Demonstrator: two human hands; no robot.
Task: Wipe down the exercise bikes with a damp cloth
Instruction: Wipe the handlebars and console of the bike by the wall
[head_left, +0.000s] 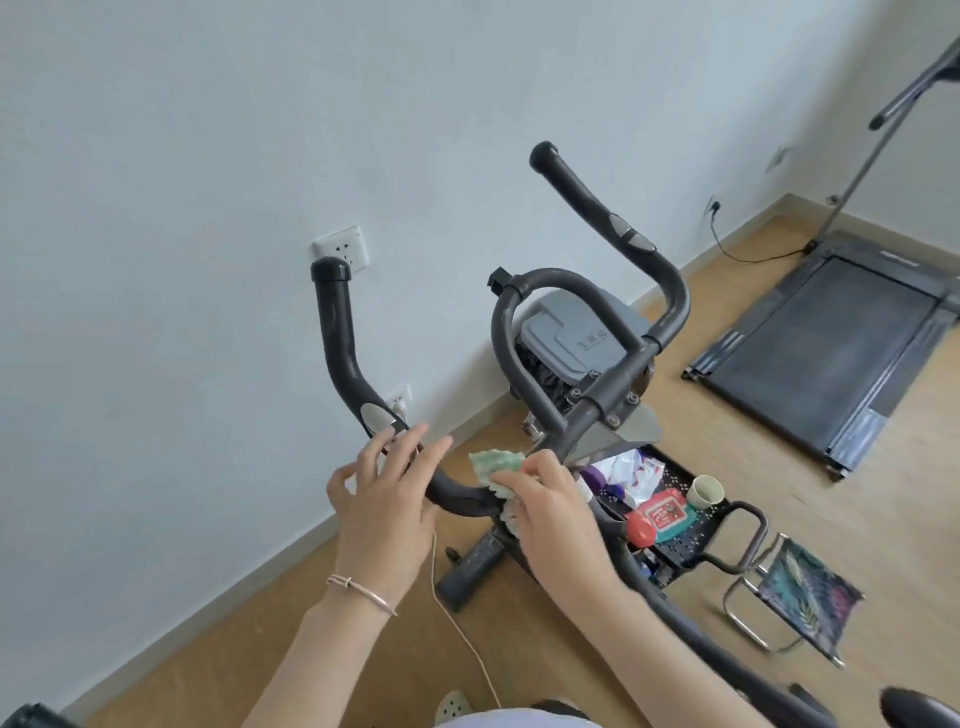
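Cloth (496, 464): bunched in right hand (553, 512), on handlebar (336, 332).
Left hand (384, 499): fingers spread, steadying.
Advice: wrap round, sweep toward eleven o'clock.

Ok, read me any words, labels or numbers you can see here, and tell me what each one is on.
Nothing here reads clearly.
Grey lid: raised characters, too blurred to read.
Red pack: label print, too blurred.
White packet: coloured print, too blurred.
Treadmill: a mark at its far end, too small.
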